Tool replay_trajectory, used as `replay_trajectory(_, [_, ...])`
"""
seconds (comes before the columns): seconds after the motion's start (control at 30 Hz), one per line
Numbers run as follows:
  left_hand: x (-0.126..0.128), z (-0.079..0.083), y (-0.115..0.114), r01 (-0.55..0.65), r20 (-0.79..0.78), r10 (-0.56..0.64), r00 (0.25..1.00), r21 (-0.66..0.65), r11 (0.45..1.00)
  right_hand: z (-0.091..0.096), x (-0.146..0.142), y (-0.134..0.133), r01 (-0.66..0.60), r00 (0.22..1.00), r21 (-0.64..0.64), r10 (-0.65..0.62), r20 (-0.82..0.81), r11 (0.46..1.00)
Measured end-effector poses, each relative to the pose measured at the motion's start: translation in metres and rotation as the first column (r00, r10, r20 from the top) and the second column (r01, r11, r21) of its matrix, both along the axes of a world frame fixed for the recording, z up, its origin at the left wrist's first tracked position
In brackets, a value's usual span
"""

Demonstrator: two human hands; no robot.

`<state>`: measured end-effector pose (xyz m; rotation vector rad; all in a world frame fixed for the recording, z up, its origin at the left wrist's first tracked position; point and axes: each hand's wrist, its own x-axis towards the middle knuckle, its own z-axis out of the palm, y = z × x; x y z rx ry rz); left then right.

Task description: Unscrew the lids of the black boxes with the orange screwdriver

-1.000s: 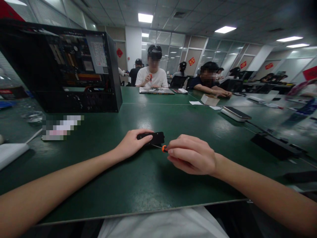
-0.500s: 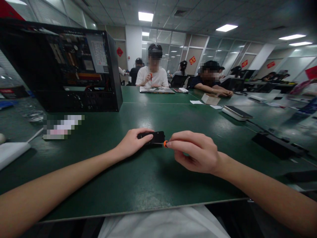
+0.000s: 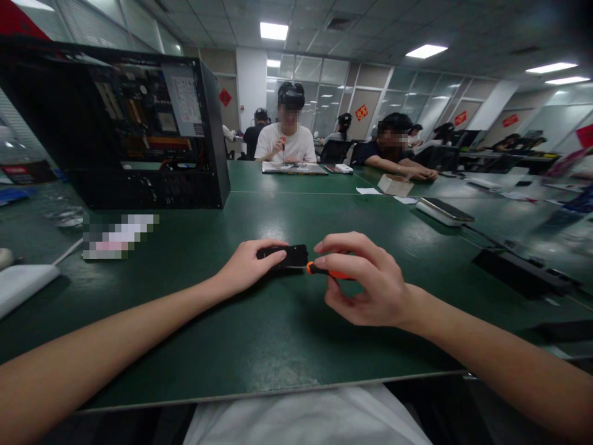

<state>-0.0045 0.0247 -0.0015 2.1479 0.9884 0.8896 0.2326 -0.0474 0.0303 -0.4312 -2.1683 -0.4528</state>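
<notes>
My right hand (image 3: 370, 278) has spread its fingers since before, so more of the orange and black screwdriver (image 3: 340, 274) shows. My left hand (image 3: 252, 266) has stayed put, clamped on the small black box (image 3: 295, 255) on the green worktop (image 3: 259, 352). The screwdriver is at about four o'clock from the box. My right fingers curl around its handle, but I can't see well enough to tell if they pinch it. A big computer case (image 3: 152, 185) stands at ten o'clock.
</notes>
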Motion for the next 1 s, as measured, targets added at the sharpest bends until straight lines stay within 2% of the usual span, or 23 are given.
replay_trajectory(0.17, [0.001,0.0,0.0,-0.001,-0.003,0.001,1.0,0.0,1.0,0.0,0.0,0.001,0.006,1.0,-0.005,-0.006,0.025,1.0])
replay_trajectory(0.3, [0.001,0.0,0.001,-0.011,-0.016,0.011,1.0,0.005,1.0,0.003,-0.001,0.002,-0.012,1.0,-0.027,0.011,-0.024,1.0])
replay_trajectory(0.5, [0.0,-0.001,0.001,0.002,-0.013,-0.001,1.0,0.021,1.0,0.004,-0.003,-0.002,0.01,0.995,-0.155,-0.024,-0.092,0.988])
replay_trajectory(0.63, [0.001,-0.002,0.001,-0.013,-0.015,0.013,1.0,0.018,1.0,0.004,-0.002,0.0,0.049,0.998,-0.09,-0.051,-0.021,0.995])
replay_trajectory(0.77, [-0.005,0.003,0.008,-0.004,-0.06,0.003,0.998,-0.016,1.0,0.01,0.014,0.016,0.175,0.984,-0.035,-0.174,0.033,0.984])
replay_trajectory(0.9, [-0.021,0.011,0.021,0.043,-0.151,-0.06,0.987,-0.112,0.993,0.024,0.046,0.043,0.332,0.932,-0.042,-0.335,-0.14,0.942])
replay_trajectory(1.0, [-0.028,0.016,0.025,0.017,-0.157,-0.024,0.987,-0.047,0.999,0.031,0.062,0.056,0.388,0.889,-0.117,-0.404,-0.217,0.914])
